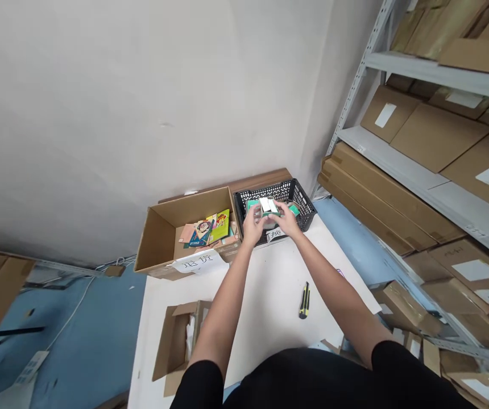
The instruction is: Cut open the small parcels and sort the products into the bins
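Both arms stretch out over the table to the black plastic basket (pixel 306 199). Between my left hand (pixel 253 225) and my right hand (pixel 286 220) is a small green-and-white box (pixel 269 206), its white side facing up. The fingers of each hand close around one side of it, at the basket's front rim. More green boxes (pixel 294 210) lie in the basket, partly hidden by the hands. A paper label with handwriting (pixel 275 234) hangs on the basket's front.
Left of the basket stands an open cardboard box (pixel 159 241) with colourful booklets (pixel 219 226) inside. A smaller open carton (pixel 170 343) sits near the table's (pixel 265 301) left edge. A yellow-and-black utility knife (pixel 305 300) lies on the tabletop. Shelves (pixel 423 71) with cartons rise at right.
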Demonstrator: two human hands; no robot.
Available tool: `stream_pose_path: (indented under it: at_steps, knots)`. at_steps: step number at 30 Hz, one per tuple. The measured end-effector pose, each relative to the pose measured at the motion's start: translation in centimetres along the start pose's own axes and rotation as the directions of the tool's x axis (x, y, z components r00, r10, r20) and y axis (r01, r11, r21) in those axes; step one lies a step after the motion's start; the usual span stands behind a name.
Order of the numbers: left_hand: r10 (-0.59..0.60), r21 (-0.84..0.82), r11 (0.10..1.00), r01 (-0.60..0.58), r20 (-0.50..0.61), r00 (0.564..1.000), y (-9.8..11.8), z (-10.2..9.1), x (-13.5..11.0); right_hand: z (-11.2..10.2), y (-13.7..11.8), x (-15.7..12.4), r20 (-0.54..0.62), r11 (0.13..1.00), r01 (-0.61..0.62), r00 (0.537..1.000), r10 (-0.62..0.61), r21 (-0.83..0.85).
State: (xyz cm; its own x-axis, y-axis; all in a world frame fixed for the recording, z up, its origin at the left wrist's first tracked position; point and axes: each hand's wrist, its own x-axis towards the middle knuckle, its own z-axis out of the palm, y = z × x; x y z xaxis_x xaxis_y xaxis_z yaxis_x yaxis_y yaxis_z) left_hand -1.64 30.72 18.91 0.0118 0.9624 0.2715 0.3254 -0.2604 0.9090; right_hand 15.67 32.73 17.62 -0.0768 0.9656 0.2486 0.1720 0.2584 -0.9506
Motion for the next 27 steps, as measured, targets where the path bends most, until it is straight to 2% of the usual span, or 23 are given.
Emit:
stream_pose_path:
  at_steps: [2, 4, 6, 9, 13, 17, 20, 23, 27]
  knots:
    - [0.032, 0.039, 0.999, -0.032, -0.007, 0.999, 0.8, 0.0, 3.3, -0.8, -0.4, 3.4, 0.000, 0.998, 0.031, 1.000, -0.031, -0.046]
    - [0.050, 0.107, 0.993, -0.047, -0.030, 0.998, 1.0, -0.7, 5.0, -1.3, -0.3, 5.3, -0.017, 0.993, 0.026, 0.999, -0.028, -0.113]
    - [0.066, 0.171, 0.984, -0.052, -0.078, 0.995, 0.7, -1.9, 4.9, -1.6, 0.0, 5.4, -0.054, 0.982, 0.006, 0.998, -0.016, -0.189]
    - [0.075, 0.216, 0.975, -0.042, -0.148, 0.986, -0.1, -4.7, 1.9, -1.0, 0.7, 2.8, -0.101, 0.966, 0.000, 0.995, -0.027, -0.258]
    - [0.013, 0.227, 0.974, 0.030, -0.188, 0.982, -2.0, -9.1, -5.5, 2.3, 1.2, -3.8, -0.053, 0.961, 0.055, 0.996, -0.072, -0.269]
    - [-0.122, 0.183, 0.971, 0.154, -0.173, 0.977, -4.6, -14.1, -14.7, 7.9, 1.4, -10.6, 0.054, 0.970, 0.068, 0.997, -0.057, -0.232]
    - [-0.239, 0.175, 0.948, 0.266, -0.159, 0.958, -7.0, -18.4, -22.0, 13.1, 1.2, -14.9, 0.153, 0.984, 0.032, 0.988, -0.005, -0.174]
    - [-0.322, 0.223, 0.914, 0.338, -0.105, 0.941, -9.3, -23.1, -29.2, 19.2, 0.3, -19.0, 0.260, 0.994, -0.010, 0.965, 0.038, -0.108]
    - [-0.437, 0.452, 0.803, 0.388, 0.005, 0.899, -11.7, -28.2, -38.0, 28.4, -1.6, -25.3, 0.425, 0.997, -0.027, 0.904, 0.054, -0.069]
